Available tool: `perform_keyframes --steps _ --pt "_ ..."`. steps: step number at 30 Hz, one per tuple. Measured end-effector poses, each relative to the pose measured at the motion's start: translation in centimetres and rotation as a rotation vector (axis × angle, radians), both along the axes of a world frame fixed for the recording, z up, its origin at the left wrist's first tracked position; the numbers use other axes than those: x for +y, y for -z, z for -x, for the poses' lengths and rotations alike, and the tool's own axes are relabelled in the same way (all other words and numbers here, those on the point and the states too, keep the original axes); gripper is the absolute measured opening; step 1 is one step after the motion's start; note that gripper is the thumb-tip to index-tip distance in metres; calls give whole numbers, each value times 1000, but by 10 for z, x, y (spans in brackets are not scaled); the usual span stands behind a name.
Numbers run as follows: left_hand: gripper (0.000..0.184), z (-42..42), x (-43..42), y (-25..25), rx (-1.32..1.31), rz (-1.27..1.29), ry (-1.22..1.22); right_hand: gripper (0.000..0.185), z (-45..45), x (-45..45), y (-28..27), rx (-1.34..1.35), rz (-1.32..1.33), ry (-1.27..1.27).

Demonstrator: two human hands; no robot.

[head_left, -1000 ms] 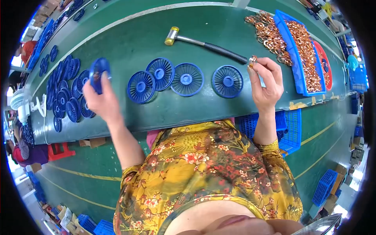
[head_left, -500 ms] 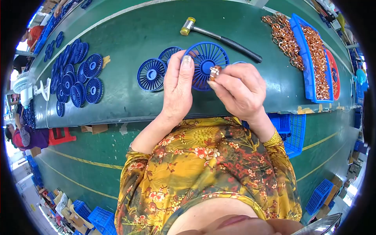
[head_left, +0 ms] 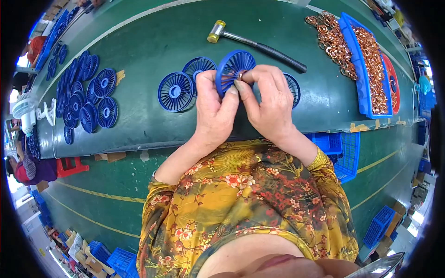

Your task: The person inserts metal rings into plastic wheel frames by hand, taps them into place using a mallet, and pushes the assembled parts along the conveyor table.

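A blue slotted wheel (head_left: 234,65) is lifted off the table and tilted, with my left hand (head_left: 214,104) closed on its left and lower rim. My right hand (head_left: 268,99) pinches a small copper-coloured ring (head_left: 240,75) against the middle of the wheel; my fingers partly hide it. Two blue wheels lie left of my hands, one flat (head_left: 175,91) and one just behind it (head_left: 199,67). Another wheel (head_left: 292,90) shows partly behind my right hand. The hammer (head_left: 255,44) rests on the table beyond my hands.
Many blue wheels (head_left: 88,92) are heaped at the left, near a small white fan (head_left: 27,109). At the right stand a blue tray (head_left: 354,65) of copper rings, a loose ring pile (head_left: 331,41) and a red container (head_left: 393,83). Another person (head_left: 39,170) sits at far left.
My left hand has let go of a wheel at the left and taken hold of another in the middle. My right hand has brought the copper ring leftward to this wheel.
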State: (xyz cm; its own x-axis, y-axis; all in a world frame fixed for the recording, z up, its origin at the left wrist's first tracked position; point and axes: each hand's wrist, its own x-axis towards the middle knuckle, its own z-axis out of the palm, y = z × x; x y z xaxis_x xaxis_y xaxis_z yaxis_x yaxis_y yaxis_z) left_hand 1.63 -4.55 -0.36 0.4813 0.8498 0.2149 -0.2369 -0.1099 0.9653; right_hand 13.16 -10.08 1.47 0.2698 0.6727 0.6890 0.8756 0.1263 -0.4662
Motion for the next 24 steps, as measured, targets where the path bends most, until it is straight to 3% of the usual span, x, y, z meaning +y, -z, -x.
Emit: perform_keyframes --steps 2,4,7,14,17,18,19,22,24 --pt "31 -3 1 -11 -146 173 52 23 -2 -2 -2 -47 -18 52" --pt "49 5 9 -12 -155 302 185 29 -9 -3 -7 -192 7 45" --pt "53 16 14 -23 -227 448 301 32 -19 -9 -13 -279 35 -86" --pt "50 19 11 -20 -91 421 301 37 -32 -14 -10 -178 87 -328" --pt "45 23 11 -24 63 121 109 44 -53 -18 -8 34 154 -441" --pt "44 24 12 -25 119 13 25 41 -67 -20 -4 1 142 -251" --pt "42 28 16 -21 99 -52 -52 39 -82 -27 -6 334 212 -93" --pt "37 50 43 -5 223 -422 -500 39 -166 -49 18 34 360 619" --pt "37 73 64 13 339 -650 -716 44 -211 -68 32 -25 507 820"
